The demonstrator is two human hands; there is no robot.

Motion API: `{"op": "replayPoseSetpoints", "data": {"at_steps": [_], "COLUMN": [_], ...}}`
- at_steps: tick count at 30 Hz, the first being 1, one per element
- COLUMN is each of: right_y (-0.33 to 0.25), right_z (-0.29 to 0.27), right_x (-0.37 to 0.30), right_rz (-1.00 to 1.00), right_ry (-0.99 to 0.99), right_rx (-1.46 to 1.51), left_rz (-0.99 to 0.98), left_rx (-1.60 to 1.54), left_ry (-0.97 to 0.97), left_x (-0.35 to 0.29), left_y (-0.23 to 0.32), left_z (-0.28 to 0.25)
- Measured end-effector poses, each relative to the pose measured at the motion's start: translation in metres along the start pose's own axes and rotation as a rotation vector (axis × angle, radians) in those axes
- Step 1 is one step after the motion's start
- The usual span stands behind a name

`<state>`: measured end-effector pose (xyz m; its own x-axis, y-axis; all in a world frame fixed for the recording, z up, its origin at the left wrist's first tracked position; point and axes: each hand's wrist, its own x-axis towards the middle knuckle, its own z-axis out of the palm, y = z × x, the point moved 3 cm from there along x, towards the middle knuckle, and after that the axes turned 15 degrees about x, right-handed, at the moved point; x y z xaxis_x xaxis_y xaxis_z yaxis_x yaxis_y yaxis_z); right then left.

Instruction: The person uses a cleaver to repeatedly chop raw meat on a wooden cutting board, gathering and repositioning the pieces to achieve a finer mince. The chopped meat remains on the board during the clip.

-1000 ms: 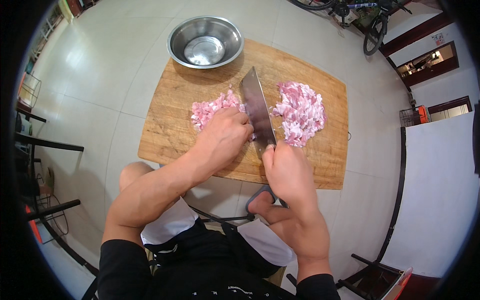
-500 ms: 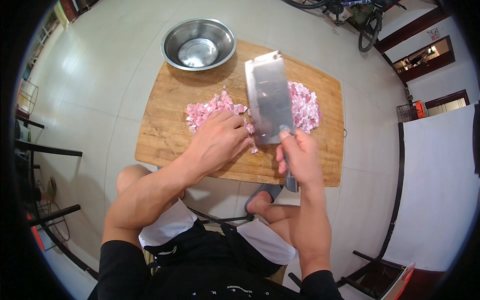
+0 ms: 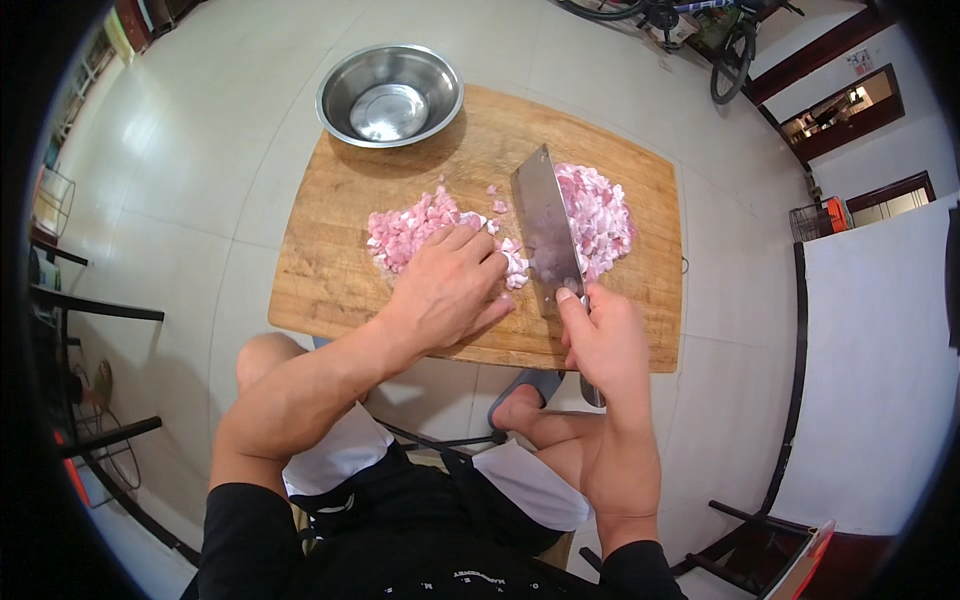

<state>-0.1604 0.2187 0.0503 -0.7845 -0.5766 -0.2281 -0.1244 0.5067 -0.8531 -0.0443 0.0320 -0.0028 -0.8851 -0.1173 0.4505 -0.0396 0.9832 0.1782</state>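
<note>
A wooden cutting board (image 3: 390,300) carries two piles of diced pink-and-white raw meat. My left hand (image 3: 450,285) presses on the near edge of the left pile of diced meat (image 3: 410,228), its fingers bent and close together; the fingertips are partly hidden. My right hand (image 3: 608,335) grips the handle of a wide-bladed cleaver (image 3: 547,225), thumb against the blade's base. The blade stands on edge, between a few small cubes and the right pile of diced meat (image 3: 597,215). Some loose bits lie left of the blade.
An open steel bowl (image 3: 390,105) stands at the board's far left corner. My legs and a grey slipper (image 3: 545,385) are below the near edge. A bicycle (image 3: 735,55) is at the far right, a white-topped table (image 3: 870,380) on the right, and black chair parts (image 3: 100,300) on the left.
The cleaver has come down from its raised, tilted position to stand on edge at the board. Small cubes now show left of the blade. My left hand has shifted slightly toward me.
</note>
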Motion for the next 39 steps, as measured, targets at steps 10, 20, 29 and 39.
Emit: {"op": "replayPoseSetpoints", "data": {"at_steps": [10,20,29,39], "right_y": [-0.033,-0.01,-0.019,-0.009], "right_z": [0.045,0.062,0.04,0.008], "right_x": [-0.011,0.022,0.009,0.01], "right_rz": [-0.133,-0.29,-0.073,-0.002], "right_ry": [-0.015,-0.134,-0.181,-0.185], "right_rx": [-0.115,0.014,0.309,0.586], "left_rz": [-0.086,-0.212,-0.24,-0.308], "left_rx": [0.059,0.007,-0.016,-0.003], "left_ry": [0.063,0.042,0.127,0.111], "left_x": [0.001,-0.004,-0.003,-0.002], "left_y": [-0.008,-0.026,-0.034,-0.043], "left_z": [0.003,-0.012,-0.013,-0.015]}}
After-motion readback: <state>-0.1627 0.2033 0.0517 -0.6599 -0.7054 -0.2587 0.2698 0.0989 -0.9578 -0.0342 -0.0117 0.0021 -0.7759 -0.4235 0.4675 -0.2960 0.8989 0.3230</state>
